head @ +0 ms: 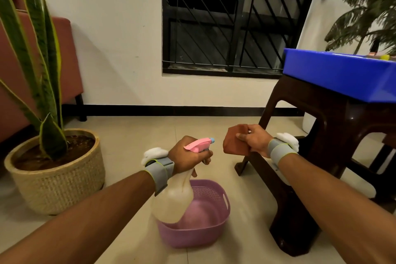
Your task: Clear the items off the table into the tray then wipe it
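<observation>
My left hand (188,154) grips the neck of a clear spray bottle (171,197) with a pink trigger head, held above a purple plastic basket (216,227) on the floor. My right hand (255,140) is closed on a folded brown cloth (233,141), held in the air beside the dark brown plastic table (317,118). A blue tray (338,75) rests on the table at the right, with small items partly visible over its far rim.
A snake plant in a woven pot (55,176) stands on the floor at the left, before a reddish chair (70,60). A barred window (231,19) is in the wall ahead. A leafy plant (364,6) rises behind the tray.
</observation>
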The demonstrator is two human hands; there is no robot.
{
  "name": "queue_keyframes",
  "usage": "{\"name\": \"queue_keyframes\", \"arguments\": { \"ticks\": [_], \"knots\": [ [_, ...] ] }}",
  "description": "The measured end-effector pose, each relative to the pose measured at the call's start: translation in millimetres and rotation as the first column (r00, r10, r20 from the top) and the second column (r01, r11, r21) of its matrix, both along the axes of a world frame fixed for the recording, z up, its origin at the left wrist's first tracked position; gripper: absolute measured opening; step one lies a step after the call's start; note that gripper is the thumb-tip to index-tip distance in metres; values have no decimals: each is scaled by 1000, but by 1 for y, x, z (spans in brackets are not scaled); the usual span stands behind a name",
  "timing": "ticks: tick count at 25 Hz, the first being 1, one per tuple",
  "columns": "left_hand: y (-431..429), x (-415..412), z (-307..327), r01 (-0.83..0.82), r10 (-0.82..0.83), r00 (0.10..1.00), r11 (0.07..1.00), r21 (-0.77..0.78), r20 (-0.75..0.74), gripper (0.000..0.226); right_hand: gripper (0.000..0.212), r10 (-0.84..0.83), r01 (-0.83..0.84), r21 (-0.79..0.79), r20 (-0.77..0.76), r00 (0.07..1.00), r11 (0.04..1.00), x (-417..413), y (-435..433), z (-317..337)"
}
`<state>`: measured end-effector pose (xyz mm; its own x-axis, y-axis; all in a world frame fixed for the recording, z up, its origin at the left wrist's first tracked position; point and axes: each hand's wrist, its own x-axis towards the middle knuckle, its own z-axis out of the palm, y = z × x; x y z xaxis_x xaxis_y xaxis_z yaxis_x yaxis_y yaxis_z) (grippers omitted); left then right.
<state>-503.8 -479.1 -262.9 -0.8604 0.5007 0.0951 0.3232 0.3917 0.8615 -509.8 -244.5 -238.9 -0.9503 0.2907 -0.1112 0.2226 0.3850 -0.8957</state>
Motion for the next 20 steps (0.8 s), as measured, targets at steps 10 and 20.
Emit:
{"name": "queue_keyframes", "arguments": {
  "ticks": [10, 20],
  "knots": [
    [-14, -11, 2, -117, 118, 993, 990, 83, -10, 23, 44, -40, 39, -14, -30, 999, 999, -11, 7, 0],
    [-7, -15, -2, -97, 99, 995, 994, 43, -31, 30, 45, -61, 61, 58, 4, 998, 996, -8, 15, 0]
  ]
}}
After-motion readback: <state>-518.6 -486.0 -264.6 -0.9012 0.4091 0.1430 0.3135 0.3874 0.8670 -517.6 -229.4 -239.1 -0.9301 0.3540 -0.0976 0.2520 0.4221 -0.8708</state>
